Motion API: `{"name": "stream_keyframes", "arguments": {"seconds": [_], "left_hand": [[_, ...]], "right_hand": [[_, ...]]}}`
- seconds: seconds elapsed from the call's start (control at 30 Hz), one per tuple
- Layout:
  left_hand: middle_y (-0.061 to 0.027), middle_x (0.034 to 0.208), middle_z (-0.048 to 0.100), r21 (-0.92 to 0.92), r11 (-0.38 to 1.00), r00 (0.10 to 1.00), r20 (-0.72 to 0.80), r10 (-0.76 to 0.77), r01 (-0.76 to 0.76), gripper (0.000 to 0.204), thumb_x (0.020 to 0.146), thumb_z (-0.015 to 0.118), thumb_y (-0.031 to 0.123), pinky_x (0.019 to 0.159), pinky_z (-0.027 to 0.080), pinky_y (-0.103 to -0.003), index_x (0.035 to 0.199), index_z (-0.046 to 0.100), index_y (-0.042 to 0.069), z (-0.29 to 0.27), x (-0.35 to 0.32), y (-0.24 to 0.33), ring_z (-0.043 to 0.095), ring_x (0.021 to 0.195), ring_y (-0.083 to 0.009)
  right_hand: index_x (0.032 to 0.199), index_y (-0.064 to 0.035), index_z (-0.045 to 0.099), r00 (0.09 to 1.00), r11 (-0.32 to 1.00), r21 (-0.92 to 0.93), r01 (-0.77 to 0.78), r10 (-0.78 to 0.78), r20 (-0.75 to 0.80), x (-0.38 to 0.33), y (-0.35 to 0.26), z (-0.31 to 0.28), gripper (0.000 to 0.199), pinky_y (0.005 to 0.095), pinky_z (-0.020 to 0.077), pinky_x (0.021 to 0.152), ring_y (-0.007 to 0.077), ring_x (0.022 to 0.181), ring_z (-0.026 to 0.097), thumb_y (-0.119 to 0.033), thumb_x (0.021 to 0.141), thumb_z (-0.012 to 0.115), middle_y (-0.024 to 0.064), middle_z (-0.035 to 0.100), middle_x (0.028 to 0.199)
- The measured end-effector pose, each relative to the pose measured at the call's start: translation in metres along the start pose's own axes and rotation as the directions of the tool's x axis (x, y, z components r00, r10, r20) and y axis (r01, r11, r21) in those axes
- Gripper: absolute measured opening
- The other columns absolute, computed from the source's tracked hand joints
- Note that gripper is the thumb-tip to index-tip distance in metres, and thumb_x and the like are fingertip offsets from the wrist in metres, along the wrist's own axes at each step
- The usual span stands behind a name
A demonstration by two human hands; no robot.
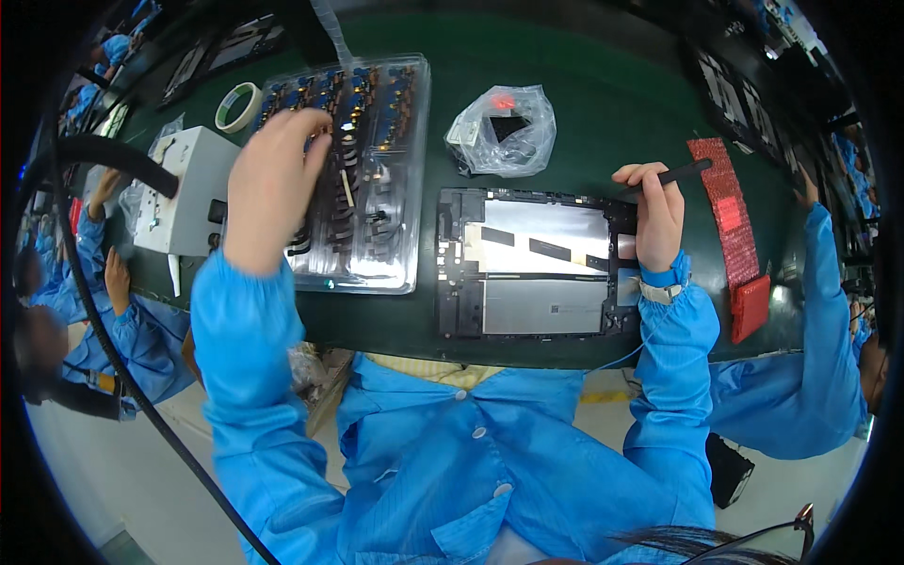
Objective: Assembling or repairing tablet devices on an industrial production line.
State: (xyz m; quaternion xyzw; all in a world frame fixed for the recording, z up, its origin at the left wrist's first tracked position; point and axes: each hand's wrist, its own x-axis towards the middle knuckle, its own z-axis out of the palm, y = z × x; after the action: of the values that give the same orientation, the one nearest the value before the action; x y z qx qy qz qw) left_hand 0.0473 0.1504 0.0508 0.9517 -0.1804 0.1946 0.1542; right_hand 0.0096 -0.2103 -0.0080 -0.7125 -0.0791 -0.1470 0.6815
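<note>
My left hand [280, 184] is over a clear plastic tray [403, 268] that carries rows of small circuit boards and dark flex cables. Its fingers curl down in a pinch, slightly blurred, and whatever lies between the fingertips is hidden. A slim black pen-shaped tool [686, 172] is gripped in my right hand [661, 212], its rear end pointing up to the right. That hand rests at the right edge of an opened tablet [543, 292], which lies flat on the green mat with silver plates, black strips and a black frame showing.
A clear plastic bag [506, 132] with a dark piece lies beyond the tablet. Red bubble wrap [727, 212] stretches along the right. At the left are a tape roll [238, 107], a light grey box [196, 193] and a black cable [94, 330]. Co-workers in blue sit on both sides.
</note>
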Motion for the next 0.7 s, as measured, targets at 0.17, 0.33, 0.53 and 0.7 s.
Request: {"name": "stream_keyframes", "arguments": {"seconds": [0.17,0.33,0.53,0.7], "left_hand": [[-0.0097,0.092,0.057,-0.022,0.999,0.990,0.133,0.053,-0.050,0.018,0.077,0.060,0.012,0.072,0.045,-0.034,0.093,0.062,0.004,0.020,0.023,-0.030,0.056,0.084,-0.0273],[-0.0063,0.086,0.057,0.187,0.976,0.984,0.156,0.081,-0.110,0.016,0.074,0.063,0.018,0.073,0.046,-0.036,0.085,0.066,0.007,0.028,0.031,-0.024,0.055,0.084,-0.0250],[-0.0089,0.083,0.059,-0.015,0.999,0.989,0.143,-0.027,0.030,0.014,0.073,0.064,0.013,0.069,0.046,-0.031,0.083,0.061,0.004,-0.004,0.031,-0.022,0.057,0.077,-0.0235],[-0.0014,0.079,0.060,-0.646,0.759,0.990,-0.037,-0.137,0.081,0.013,0.081,0.058,0.013,0.065,0.042,-0.020,0.087,0.060,0.001,-0.053,0.021,-0.002,0.054,0.073,-0.0075]], "right_hand": [[0.081,-0.0014,0.051,0.999,1.000,-0.001,-0.005,0.005,-0.034,0.001,0.010,-0.004,0.020,0.0257,0.0375,0.077,0.0129,0.080,0.050,-0.015,0.091,0.040,0.0077,0.058,0.084],[0.081,-0.0016,0.052,0.999,1.000,-0.004,0.012,-0.012,-0.038,0.002,0.010,-0.005,0.020,0.0257,0.0376,0.077,0.0126,0.080,0.050,-0.015,0.091,0.041,0.0067,0.058,0.084],[0.081,-0.0016,0.052,0.998,0.998,0.062,-0.009,0.013,-0.062,0.000,0.009,-0.005,0.018,0.0256,0.0395,0.075,0.0127,0.079,0.050,-0.013,0.090,0.041,0.0067,0.058,0.084],[0.082,-0.0016,0.052,0.992,0.979,0.162,0.122,-0.115,-0.047,0.004,0.003,-0.007,0.012,0.0247,0.0404,0.073,0.0124,0.077,0.051,-0.004,0.084,0.041,0.0084,0.056,0.090]]}}
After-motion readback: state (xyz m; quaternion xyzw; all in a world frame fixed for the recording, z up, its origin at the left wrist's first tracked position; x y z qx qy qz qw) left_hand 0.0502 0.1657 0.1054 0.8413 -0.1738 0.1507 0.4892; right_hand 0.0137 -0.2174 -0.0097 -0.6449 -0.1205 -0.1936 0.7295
